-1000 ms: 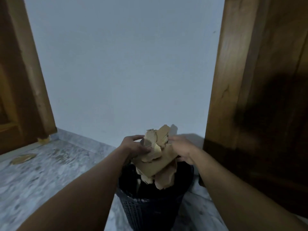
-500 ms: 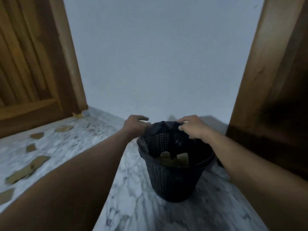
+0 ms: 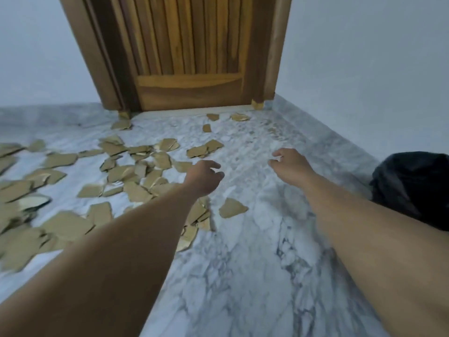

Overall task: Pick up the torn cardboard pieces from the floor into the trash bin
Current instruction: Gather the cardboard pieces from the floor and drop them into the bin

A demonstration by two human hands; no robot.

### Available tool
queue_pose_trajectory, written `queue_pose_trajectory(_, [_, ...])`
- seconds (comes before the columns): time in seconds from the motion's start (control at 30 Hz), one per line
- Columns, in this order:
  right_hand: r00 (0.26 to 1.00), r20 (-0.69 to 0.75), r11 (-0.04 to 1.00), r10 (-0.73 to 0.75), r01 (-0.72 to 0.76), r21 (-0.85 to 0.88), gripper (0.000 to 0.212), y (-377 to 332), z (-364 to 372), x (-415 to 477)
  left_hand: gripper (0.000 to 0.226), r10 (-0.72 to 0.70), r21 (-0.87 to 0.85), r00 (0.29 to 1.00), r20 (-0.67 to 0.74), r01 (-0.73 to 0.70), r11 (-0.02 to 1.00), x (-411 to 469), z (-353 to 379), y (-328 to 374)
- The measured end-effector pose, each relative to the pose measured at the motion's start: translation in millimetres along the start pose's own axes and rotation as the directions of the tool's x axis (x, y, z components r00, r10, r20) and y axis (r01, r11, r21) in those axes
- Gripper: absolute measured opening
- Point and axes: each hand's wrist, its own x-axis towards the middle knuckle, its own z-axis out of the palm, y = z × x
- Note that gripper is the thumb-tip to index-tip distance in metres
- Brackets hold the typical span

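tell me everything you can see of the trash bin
The trash bin looks black and blurred, cut off by the frame's right edge. It sits on the marble floor near the wall, its lower part hidden behind the right forearm. Its top looks like crumpled liner. Neither the left hand nor the right hand touches it.

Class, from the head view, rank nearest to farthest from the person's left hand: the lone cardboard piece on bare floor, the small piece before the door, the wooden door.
1. Lone cardboard piece: just right of the left hand, toward the person.
2. Small piece: ahead, short of the threshold.
3. Wooden door: straight ahead, at the far end.
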Motion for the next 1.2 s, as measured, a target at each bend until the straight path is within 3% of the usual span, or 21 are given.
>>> queue_pose_trajectory(0.13, [0.986, 0.165, 0.996, 0.038, -0.024, -0.086, 0.066, -12, 57, 13, 0.048, -0.086, 0.167, 0.991, -0.103, 0.102, 0.981, -17, -29, -84])
queue_pose_trajectory(0.2, [0.958, 0.261, 0.983, 0.116, -0.073, -0.167, 0.083, -12, 89, 20, 0.053, -0.106, 0.259, 0.985, -0.140, 0.139, 0.956, -23, -40, -127])
queue_pose_trajectory(0.33, [0.886, 0.426, 0.928, 0.181, -0.011, -0.372, 0.123, -13, 150, 34, 0.077, -0.151, 0.431, 0.960, -0.236, 0.243, 0.869, -28, -64, -217])
queue_pose_trajectory(0.47, [0.856, 0.401, 0.915, 0.325, -0.178, -0.361, 0.131, -7, 204, 31, 0.109, -0.320, 0.362, 0.886, -0.336, 0.435, 0.825, -22, -86, -295])
queue_pose_trajectory(0.57, [0.883, 0.316, 0.913, 0.346, -0.238, -0.332, 0.137, 3, 249, 32, 0.112, -0.385, 0.317, 0.840, -0.383, 0.511, 0.799, -13, -107, -324])
queue_pose_trajectory(0.67, [0.924, 0.167, 0.918, 0.345, -0.295, -0.264, 0.130, -6, 284, 41, 0.116, -0.512, 0.234, 0.795, -0.325, 0.592, 0.771, 6, -127, -342])
queue_pose_trajectory(0.83, [0.960, 0.199, 0.959, 0.196, -0.145, -0.244, 0.128, -47, 325, 55, 0.115, -0.413, 0.344, 0.888, -0.203, 0.460, 0.819, 49, -97, -331])
queue_pose_trajectory(0.97, [0.964, 0.264, 0.953, 0.041, 0.041, -0.299, 0.110, -85, 368, 61, 0.101, -0.262, 0.473, 0.960, -0.101, 0.278, 0.836, 67, -68, -314])
queue_pose_trajectory(1.07, [0.987, 0.155, 0.941, -0.034, 0.083, -0.327, 0.112, -103, 384, 58, 0.091, -0.175, 0.387, 0.976, -0.133, 0.214, 0.897, 63, -69, -315])
queue_pose_trajectory(1.13, [0.988, 0.154, 0.949, -0.001, 0.050, -0.312, 0.124, -113, 384, 61, 0.086, -0.136, 0.319, 0.973, -0.185, 0.191, 0.928, 62, -79, -318])
queue_pose_trajectory(1.2, [0.979, 0.191, 0.971, 0.066, -0.019, -0.237, 0.136, -122, 382, 65, 0.086, -0.182, 0.291, 0.945, -0.273, 0.261, 0.920, 64, -90, -319])
